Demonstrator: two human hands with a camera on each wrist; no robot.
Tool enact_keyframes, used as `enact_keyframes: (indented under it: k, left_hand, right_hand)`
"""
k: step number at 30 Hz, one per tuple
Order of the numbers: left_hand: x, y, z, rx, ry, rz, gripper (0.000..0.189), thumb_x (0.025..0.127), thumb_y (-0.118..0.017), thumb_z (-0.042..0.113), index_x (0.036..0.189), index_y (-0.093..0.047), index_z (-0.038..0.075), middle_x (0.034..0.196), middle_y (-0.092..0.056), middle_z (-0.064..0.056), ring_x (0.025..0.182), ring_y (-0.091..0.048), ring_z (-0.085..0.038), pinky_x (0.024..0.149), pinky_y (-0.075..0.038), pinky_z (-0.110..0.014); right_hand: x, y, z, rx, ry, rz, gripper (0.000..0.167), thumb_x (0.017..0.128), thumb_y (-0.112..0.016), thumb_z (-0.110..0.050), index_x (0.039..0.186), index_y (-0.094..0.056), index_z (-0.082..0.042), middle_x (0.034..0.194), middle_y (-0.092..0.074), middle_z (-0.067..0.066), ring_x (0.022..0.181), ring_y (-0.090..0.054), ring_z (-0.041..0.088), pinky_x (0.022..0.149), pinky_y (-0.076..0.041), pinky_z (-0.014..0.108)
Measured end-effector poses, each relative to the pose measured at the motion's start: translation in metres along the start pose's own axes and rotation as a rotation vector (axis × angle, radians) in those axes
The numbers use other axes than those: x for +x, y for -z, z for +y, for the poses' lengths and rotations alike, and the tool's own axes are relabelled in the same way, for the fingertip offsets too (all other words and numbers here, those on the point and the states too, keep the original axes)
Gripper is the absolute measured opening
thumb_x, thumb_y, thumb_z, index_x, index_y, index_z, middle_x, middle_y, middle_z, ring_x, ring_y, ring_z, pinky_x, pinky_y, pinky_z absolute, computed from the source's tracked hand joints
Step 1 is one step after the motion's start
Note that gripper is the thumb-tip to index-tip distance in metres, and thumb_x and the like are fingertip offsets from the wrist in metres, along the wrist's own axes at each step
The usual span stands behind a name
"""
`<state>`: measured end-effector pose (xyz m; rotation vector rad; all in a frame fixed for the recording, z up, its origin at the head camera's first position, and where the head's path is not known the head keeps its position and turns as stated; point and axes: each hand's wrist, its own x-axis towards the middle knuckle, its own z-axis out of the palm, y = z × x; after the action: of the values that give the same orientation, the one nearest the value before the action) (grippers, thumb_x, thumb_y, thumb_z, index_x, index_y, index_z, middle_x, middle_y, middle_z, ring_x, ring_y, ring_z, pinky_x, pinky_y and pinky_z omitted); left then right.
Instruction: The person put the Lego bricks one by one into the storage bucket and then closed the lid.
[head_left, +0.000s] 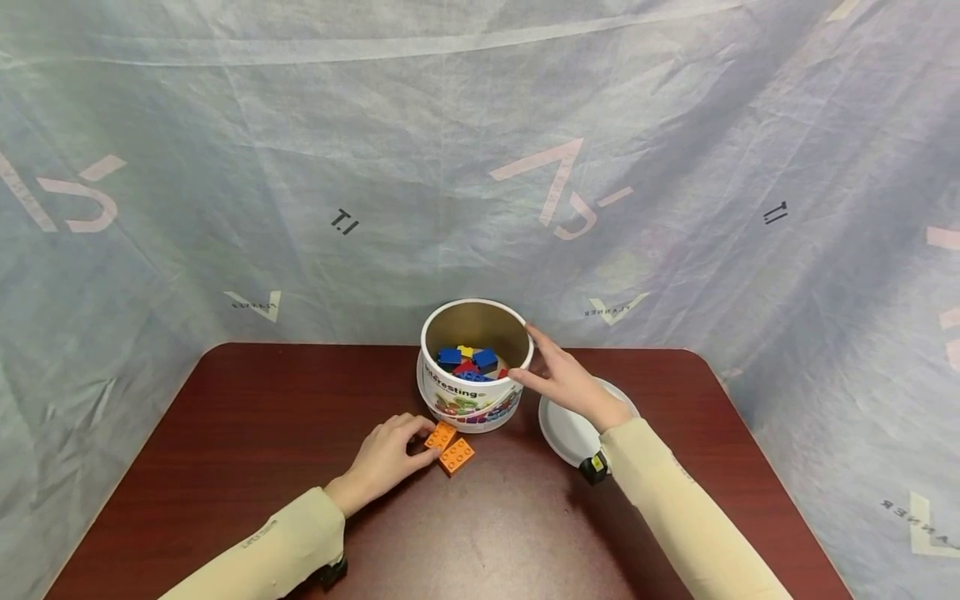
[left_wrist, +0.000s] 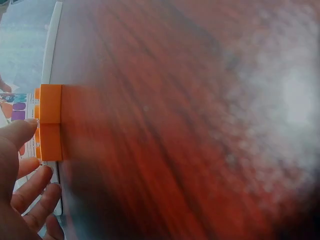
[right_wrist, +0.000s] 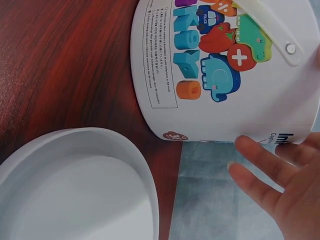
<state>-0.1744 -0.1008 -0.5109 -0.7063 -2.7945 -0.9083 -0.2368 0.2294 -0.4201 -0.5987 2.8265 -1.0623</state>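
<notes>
I am logging: left hand [head_left: 386,450], bracketing one of two orange bricks [head_left: 442,437] lying before the white bucket [head_left: 480,410], whether pinching, I cannot tell; right hand [head_left: 567,385], fingers loosely extended, touching the bucket's rim [head_left: 474,301].

Head view from above, forward and down; wrist views close, sideways, bucket [head_left: 467,407] in both.
</notes>
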Motion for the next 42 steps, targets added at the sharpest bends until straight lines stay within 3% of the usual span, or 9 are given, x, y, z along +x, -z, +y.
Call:
enact_keyframes:
  k: [13, 20, 30, 35, 42]
  left_hand:
    - [0.0054, -0.0056, 0.0038, -0.002, 0.072, -0.019, 0.035, 0.087, -0.086, 0.034, 0.114, -0.073, 0.018, 0.094, -0.066, 0.005, 0.084, -0.06, -0.014, 0.073, -0.052, -0.036]
    - [0.0044, -0.0039, 0.006, -0.013, 0.083, -0.033, 0.032, 0.089, -0.084, 0.032, 0.114, -0.073, 0.017, 0.095, -0.067, 0.003, 0.085, -0.06, -0.015, 0.074, -0.053, -0.037]
    - [0.0023, -0.0013, 0.006, 0.081, 0.056, -0.056, 0.04, 0.087, -0.084, 0.028, 0.122, -0.072, 0.014, 0.107, -0.07, -0.003, 0.096, -0.062, -0.022, 0.084, -0.052, -0.047]
    - [0.0009, -0.0019, 0.0062, 0.087, 0.082, -0.064, 0.046, 0.087, -0.085, 0.031, 0.126, -0.07, 0.011, 0.114, -0.07, -0.006, 0.103, -0.063, -0.027, 0.09, -0.052, -0.051]
    - [-0.0016, -0.0002, 0.0032, 0.063, 0.1, -0.053, 0.036, 0.086, -0.086, 0.03, 0.115, -0.075, 0.012, 0.107, -0.07, -0.003, 0.098, -0.063, -0.023, 0.088, -0.054, -0.048]
  right_hand:
    - [0.0002, 0.0001, -0.0016, -0.003, -0.001, 0.004, 0.097, 0.098, -0.067, -0.056, 0.168, -0.015, -0.012, 0.164, -0.036, 0.017, 0.114, -0.07, 0.029, 0.097, -0.057, 0.048]
    - [-0.001, -0.0011, -0.001, -0.111, -0.001, 0.039, 0.096, 0.099, -0.06, -0.064, 0.167, -0.018, -0.01, 0.168, -0.032, 0.016, 0.148, -0.043, 0.036, 0.116, -0.039, 0.056]
    - [0.0016, 0.0025, 0.0021, -0.115, 0.016, 0.02, 0.094, 0.101, -0.056, -0.063, 0.169, -0.012, -0.015, 0.173, -0.017, 0.008, 0.157, -0.024, 0.031, 0.123, -0.028, 0.055]
    - [0.0027, 0.0026, 0.0034, -0.096, 0.022, 0.008, 0.095, 0.101, -0.058, -0.062, 0.169, -0.012, -0.015, 0.174, -0.016, 0.008, 0.157, -0.023, 0.03, 0.122, -0.03, 0.054]
    - [0.0055, 0.0012, 0.004, -0.054, 0.025, 0.004, 0.096, 0.1, -0.061, -0.06, 0.169, -0.012, -0.014, 0.174, -0.017, 0.009, 0.152, -0.035, 0.032, 0.114, -0.043, 0.052]
